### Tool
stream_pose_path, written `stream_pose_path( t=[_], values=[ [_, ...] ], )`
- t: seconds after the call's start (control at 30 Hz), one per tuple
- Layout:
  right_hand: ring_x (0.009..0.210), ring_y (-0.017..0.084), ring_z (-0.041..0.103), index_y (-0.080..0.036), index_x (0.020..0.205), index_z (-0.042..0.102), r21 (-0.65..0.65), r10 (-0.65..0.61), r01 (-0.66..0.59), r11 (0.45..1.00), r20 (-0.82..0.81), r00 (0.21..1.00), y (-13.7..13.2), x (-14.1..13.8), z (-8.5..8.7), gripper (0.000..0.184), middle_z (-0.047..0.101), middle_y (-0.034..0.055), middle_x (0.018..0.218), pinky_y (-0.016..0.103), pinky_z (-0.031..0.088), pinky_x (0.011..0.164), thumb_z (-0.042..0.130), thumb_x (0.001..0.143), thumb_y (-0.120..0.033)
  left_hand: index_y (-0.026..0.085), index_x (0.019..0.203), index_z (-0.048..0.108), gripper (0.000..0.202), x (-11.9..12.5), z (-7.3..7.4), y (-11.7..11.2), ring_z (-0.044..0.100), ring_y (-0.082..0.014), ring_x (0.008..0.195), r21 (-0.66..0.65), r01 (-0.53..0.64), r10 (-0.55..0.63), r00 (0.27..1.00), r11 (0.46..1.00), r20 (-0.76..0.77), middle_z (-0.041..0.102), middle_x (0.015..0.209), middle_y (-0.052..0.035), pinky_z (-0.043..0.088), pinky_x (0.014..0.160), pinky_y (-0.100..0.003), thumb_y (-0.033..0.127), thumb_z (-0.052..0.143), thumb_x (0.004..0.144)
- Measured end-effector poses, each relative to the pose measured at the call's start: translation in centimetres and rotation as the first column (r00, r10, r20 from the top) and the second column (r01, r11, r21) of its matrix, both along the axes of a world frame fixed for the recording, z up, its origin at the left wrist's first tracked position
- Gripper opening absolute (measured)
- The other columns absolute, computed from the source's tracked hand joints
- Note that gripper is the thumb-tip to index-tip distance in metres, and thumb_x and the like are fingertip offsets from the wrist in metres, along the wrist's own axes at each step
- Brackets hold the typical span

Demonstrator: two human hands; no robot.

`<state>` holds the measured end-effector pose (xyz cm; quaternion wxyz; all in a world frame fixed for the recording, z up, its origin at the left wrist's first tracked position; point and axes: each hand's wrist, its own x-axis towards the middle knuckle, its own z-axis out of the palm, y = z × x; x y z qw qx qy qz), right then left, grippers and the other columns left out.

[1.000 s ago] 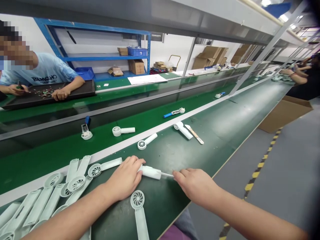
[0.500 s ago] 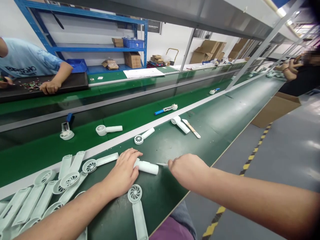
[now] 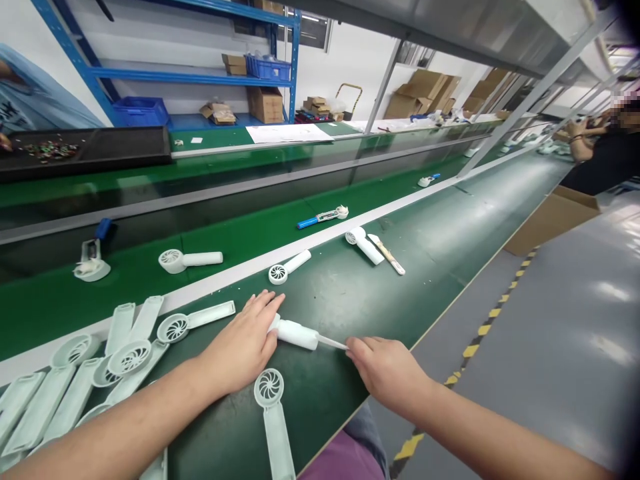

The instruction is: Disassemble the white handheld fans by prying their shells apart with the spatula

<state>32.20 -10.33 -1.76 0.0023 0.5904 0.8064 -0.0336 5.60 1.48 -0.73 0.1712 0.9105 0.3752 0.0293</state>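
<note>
My left hand [image 3: 247, 343] is closed over the head end of a pale mint handheld fan [image 3: 297, 335], pressing it to the green bench. The fan's head is mostly hidden under my fingers. In a pinch, my right hand [image 3: 383, 370] holds a thin, tapered whitish strip [image 3: 333, 343], blade-like in shape; its far end meets the end of the fan's handle. Whether that strip goes into the handle I cannot tell. Just below my left hand lies a fan half-shell [image 3: 274, 427] with a slotted round grille. More half-shells [image 3: 75, 400] are heaped left of my forearm.
Ahead on the bench lie a small fan [image 3: 290, 267], another fan [image 3: 365, 247] and a craft-knife-like tool [image 3: 387, 255]. A green conveyor [image 3: 240, 230] beyond carries several fan parts. A carton [image 3: 550, 217] stands at the right edge. Co-workers are at far left and far right.
My right hand has drawn back slightly toward the bench edge, showing more of the thin strip. My left hand stays on the fan. Parts on the conveyor have shifted left.
</note>
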Motion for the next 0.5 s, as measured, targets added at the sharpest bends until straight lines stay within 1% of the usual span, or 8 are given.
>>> stream_pose_path(
  t=[0.07,0.13,0.23,0.3,0.4,0.5],
  values=[
    [0.062,0.016,0.055,-0.02,0.092,0.053,0.0,0.009,-0.009,1.0,0.026,1.0,0.1,0.0,0.1,0.015,0.058,-0.0008,0.069,0.032,0.021,0.054,0.039,0.095,-0.016,0.012,0.148,0.025,0.055,0.1,0.2,0.1,0.022,-0.025,0.143,-0.01,0.006,-0.006,1.0,1.0,-0.013,0.027,0.154,-0.0122,0.024,0.117,-0.048,0.028,0.029,0.095],
    [0.057,0.016,0.053,-0.02,0.087,0.052,-0.029,0.021,-0.018,0.999,0.082,0.996,0.2,0.1,0.4,0.014,0.057,-0.0005,0.066,0.033,0.018,0.051,0.041,0.093,-0.015,0.012,0.148,0.024,0.056,0.2,0.3,0.1,0.021,-0.0254,0.143,-0.017,0.0,0.0,1.0,1.0,-0.008,0.026,0.154,-0.0124,0.025,0.116,-0.048,0.028,0.029,0.095],
    [0.049,0.016,0.051,-0.02,0.082,0.049,-0.12,0.04,-0.018,0.993,0.183,0.982,0.7,0.0,1.0,0.011,0.055,0.0,0.061,0.033,0.014,0.047,0.042,0.089,-0.014,0.012,0.148,0.023,0.057,0.3,0.3,0.1,0.019,-0.0277,0.143,-0.036,-0.021,0.021,1.0,0.999,0.002,0.022,0.156,-0.0124,0.025,0.116,-0.049,0.029,0.031,0.094],
    [0.047,0.016,0.053,-0.019,0.083,0.048,-0.192,0.05,-0.004,0.981,0.233,0.971,1.1,-0.2,1.7,0.009,0.056,0.0006,0.059,0.031,0.015,0.045,0.044,0.084,-0.011,0.012,0.149,0.023,0.058,0.3,0.1,0.1,0.017,-0.0293,0.143,-0.054,-0.035,0.036,0.999,0.998,0.013,0.018,0.157,-0.0127,0.025,0.116,-0.05,0.03,0.031,0.094],
    [0.048,0.02,0.058,-0.019,0.088,0.05,-0.314,0.02,0.067,0.947,0.265,0.964,1.6,-1.0,3.3,0.015,0.057,0.0012,0.058,0.026,0.023,0.043,0.045,0.079,-0.008,0.013,0.149,0.023,0.058,0.3,-0.1,0.0,0.017,-0.0317,0.143,-0.074,-0.057,0.061,0.997,0.996,0.048,0.015,0.158,-0.0127,0.025,0.115,-0.052,0.03,0.032,0.094],
    [0.052,0.023,0.062,-0.018,0.094,0.054,-0.447,-0.038,0.175,0.877,0.299,0.953,2.4,-1.9,5.6,0.021,0.057,0.0021,0.057,0.025,0.036,0.047,0.049,0.076,-0.007,0.016,0.15,0.022,0.06,0.4,-0.2,-0.1,0.018,-0.0336,0.143,-0.103,-0.084,0.092,0.993,0.991,0.077,0.011,0.159,-0.0104,0.028,0.114,-0.053,0.029,0.035,0.093]
  ],
)
